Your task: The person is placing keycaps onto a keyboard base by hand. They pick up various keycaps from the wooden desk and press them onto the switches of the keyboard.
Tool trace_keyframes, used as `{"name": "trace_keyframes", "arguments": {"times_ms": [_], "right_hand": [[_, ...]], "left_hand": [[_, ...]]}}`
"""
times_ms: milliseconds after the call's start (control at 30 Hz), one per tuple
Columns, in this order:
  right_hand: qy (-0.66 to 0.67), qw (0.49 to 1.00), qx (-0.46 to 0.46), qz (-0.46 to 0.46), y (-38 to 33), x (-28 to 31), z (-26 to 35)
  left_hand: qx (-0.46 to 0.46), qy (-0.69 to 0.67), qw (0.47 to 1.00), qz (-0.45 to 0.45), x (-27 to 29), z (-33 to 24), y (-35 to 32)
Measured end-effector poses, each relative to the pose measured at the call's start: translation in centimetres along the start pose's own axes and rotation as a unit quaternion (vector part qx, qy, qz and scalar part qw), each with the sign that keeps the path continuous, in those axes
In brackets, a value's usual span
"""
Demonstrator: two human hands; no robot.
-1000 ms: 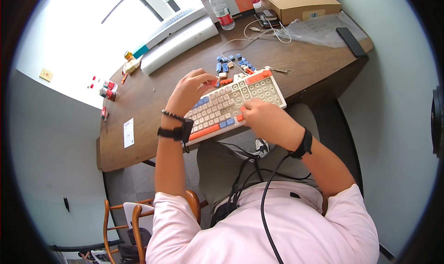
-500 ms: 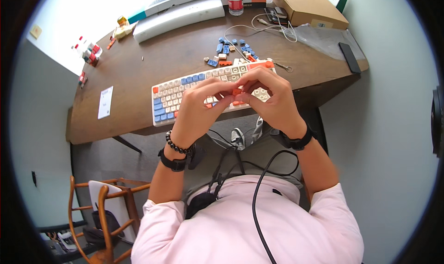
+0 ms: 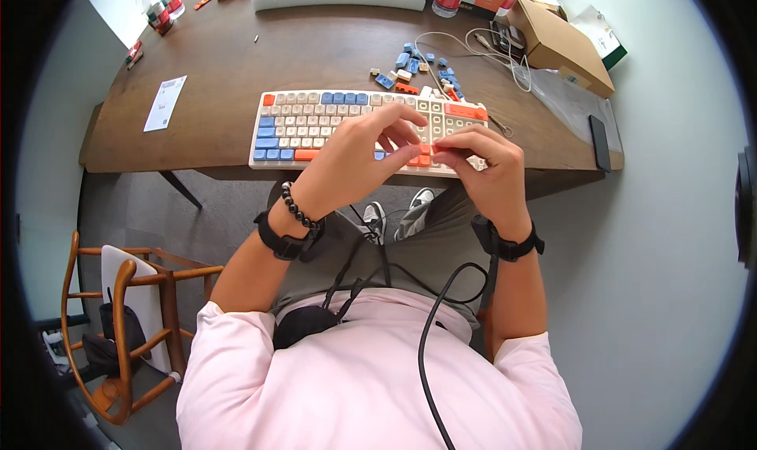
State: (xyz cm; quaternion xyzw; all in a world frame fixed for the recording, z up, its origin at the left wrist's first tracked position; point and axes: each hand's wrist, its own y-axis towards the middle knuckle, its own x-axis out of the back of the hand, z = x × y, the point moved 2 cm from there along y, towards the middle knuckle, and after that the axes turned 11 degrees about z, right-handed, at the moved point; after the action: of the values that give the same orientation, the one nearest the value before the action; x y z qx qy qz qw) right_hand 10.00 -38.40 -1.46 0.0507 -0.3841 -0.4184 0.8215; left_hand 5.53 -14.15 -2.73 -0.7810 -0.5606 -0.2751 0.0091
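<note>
A keyboard (image 3: 293, 120) with cream, blue and orange keycaps lies along the near edge of the table; its right part has bare switch sockets. Over its right half, my left hand (image 3: 367, 152) is open, the thumb and fingers curved and apart. Just to its right, my right hand (image 3: 490, 162) pinches a small orange keycap (image 3: 435, 148) between thumb and forefinger, partly hidden by the fingertips. Orange keycaps (image 3: 420, 161) sit in the keyboard right below the hands. Behind it lie loose blue keycaps (image 3: 404, 59) with some cream and orange ones (image 3: 407, 88).
A white cable (image 3: 473, 46) runs past the loose keycaps toward a cardboard box (image 3: 561, 46). A black phone (image 3: 599, 143) lies at the right edge by a clear plastic bag. At left are a white card (image 3: 164, 103) and bottles (image 3: 158, 13). A wooden chair (image 3: 126, 324) stands lower left.
My hands have come apart; the left has opened and drawn away from the orange keycap, which stays in the right fingers. The view has shifted, so the table sits higher.
</note>
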Motion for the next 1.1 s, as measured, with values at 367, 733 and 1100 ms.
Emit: {"name": "trace_keyframes", "arguments": {"times_ms": [367, 733, 1100], "right_hand": [[-0.036, 0.997, -0.028, 0.058, -0.8, -0.7, -4.6], [-0.093, 0.992, 0.021, 0.081, -0.8, -0.7, -4.2], [-0.137, 0.985, 0.028, 0.104, -0.8, -0.6, -3.6]], "left_hand": [[-0.064, 0.246, 0.967, 0.027, -1.5, 2.4, -0.7], [-0.057, 0.285, 0.956, 0.045, -2.0, 3.5, -0.9], [-0.062, 0.281, 0.956, 0.048, -1.8, 3.8, -0.8]]}}
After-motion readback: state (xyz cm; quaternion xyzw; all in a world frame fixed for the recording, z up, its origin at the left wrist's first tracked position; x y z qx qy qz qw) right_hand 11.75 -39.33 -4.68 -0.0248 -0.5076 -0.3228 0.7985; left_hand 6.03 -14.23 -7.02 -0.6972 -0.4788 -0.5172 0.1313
